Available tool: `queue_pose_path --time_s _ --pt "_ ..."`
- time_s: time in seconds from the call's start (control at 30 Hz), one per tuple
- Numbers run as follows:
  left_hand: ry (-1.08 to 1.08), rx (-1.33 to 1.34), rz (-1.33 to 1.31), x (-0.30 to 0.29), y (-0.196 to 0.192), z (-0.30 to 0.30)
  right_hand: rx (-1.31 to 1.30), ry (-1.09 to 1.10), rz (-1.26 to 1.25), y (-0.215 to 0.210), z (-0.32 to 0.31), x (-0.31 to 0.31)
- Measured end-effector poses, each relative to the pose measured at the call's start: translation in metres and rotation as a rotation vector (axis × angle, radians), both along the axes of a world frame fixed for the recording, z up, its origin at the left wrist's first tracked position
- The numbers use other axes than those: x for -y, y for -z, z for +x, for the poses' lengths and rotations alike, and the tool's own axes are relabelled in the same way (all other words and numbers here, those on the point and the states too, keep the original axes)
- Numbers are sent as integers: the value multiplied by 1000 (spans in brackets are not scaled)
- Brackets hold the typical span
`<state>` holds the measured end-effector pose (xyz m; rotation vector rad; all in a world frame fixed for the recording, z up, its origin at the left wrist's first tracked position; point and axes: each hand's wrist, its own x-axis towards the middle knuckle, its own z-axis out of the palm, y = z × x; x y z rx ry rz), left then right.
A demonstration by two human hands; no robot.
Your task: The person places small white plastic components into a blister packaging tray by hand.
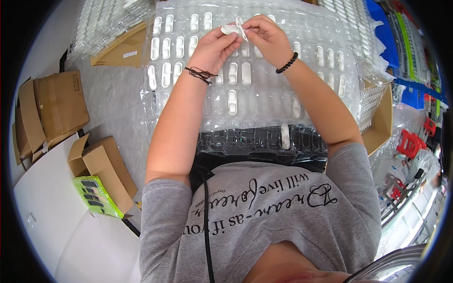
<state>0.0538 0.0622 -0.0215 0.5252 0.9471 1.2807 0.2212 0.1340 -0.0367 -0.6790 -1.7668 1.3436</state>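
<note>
Above the far part of the clear plastic tray, both my hands meet at small white plastic parts. The fingers of my left hand pinch a smooth white oval shell. In my right hand, thumb and fingers grip a thin white piece with openings, right against the shell. Whether the two pieces are joined, I cannot tell. Below my hands, several oblong white cases lie in the tray's pockets, among them one case near the middle and another case at the near edge.
More clear trays are stacked at the far left. Open cardboard boxes stand on the left, and a smaller carton has a green-edged pack beside it. Another carton sits right of the trays. Red stools stand farther right.
</note>
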Motion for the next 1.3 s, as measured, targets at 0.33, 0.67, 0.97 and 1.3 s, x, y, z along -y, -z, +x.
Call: queue_pose_path --time_s 0.33,0.67,0.97,1.3 --pt "37 -124 -69 0 8 5 54 -133 -199 -2 2 3" --pt "36 -179 -93 -1 7 7 59 -45 -108 0 0 5" --pt "14 -175 -97 -3 10 5 342 50 124 -16 1 11" --pt "36 -125 -63 0 9 5 154 -56 -28 -3 1 6"
